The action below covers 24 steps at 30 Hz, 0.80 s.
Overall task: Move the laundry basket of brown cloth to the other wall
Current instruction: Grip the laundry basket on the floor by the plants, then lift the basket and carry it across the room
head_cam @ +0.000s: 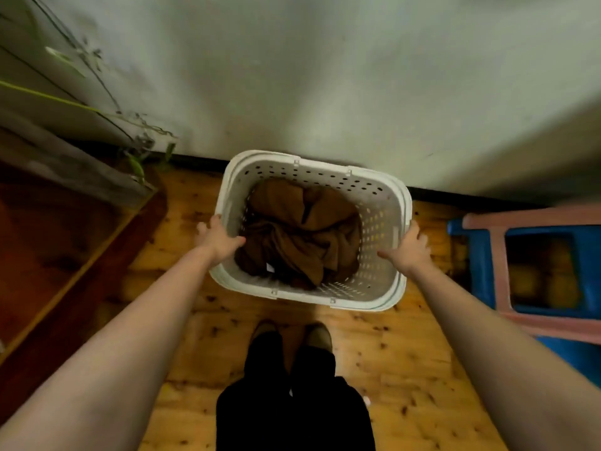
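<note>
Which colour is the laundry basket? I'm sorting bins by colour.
White, with perforated walls, in the head view: laundry basket.

Pale wall (325,76) standing beyond the fingers, dark skirting along its foot. Knotty wooden floor (406,369) lying beneath. Blue-and-pink plastic stool (487,252) sitting rightward; trailing plant (140,148) hanging leftward.

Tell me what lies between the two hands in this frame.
In the head view, the white laundry basket with the brown cloth in it spans the whole gap; the left hand and right hand each grip a side rim.
</note>
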Each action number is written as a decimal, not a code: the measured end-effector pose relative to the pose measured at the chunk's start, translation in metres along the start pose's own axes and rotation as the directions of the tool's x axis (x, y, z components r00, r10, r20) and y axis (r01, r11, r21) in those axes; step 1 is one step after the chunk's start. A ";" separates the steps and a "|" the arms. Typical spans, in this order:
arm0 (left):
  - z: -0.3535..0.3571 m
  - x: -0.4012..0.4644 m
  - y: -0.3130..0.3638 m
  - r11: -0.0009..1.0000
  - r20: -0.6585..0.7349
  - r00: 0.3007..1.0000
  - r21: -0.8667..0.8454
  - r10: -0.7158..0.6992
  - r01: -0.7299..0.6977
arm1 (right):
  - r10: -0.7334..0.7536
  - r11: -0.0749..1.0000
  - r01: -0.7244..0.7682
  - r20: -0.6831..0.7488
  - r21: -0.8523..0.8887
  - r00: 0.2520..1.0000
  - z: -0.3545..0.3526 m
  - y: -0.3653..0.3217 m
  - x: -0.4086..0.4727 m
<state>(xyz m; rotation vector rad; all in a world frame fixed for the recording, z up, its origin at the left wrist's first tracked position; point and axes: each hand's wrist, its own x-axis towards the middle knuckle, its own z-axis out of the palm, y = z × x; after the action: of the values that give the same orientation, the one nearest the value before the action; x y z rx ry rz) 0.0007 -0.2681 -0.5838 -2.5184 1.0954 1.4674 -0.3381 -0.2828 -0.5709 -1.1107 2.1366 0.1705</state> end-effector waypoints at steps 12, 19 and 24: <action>0.020 0.063 -0.003 0.991 -0.317 0.946 -0.082 0.074 -0.105 | 0.166 0.962 -0.149 -0.055 0.229 0.985 0.026 0.023 0.061; 0.018 0.073 -0.001 0.997 -0.338 0.940 -0.034 0.051 -0.066 | 0.206 0.940 -0.158 -0.136 0.304 0.969 0.029 0.018 0.079; 0.009 0.067 0.010 0.998 -0.330 0.944 -0.042 0.022 -0.038 | 0.184 0.779 -0.202 0.092 0.594 0.979 0.020 0.016 0.083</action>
<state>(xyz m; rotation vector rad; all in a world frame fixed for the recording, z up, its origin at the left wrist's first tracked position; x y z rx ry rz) 0.0085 -0.3098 -0.6368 -2.8677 1.1528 1.1136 -0.3708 -0.3192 -0.6423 -0.5067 2.0518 -0.3839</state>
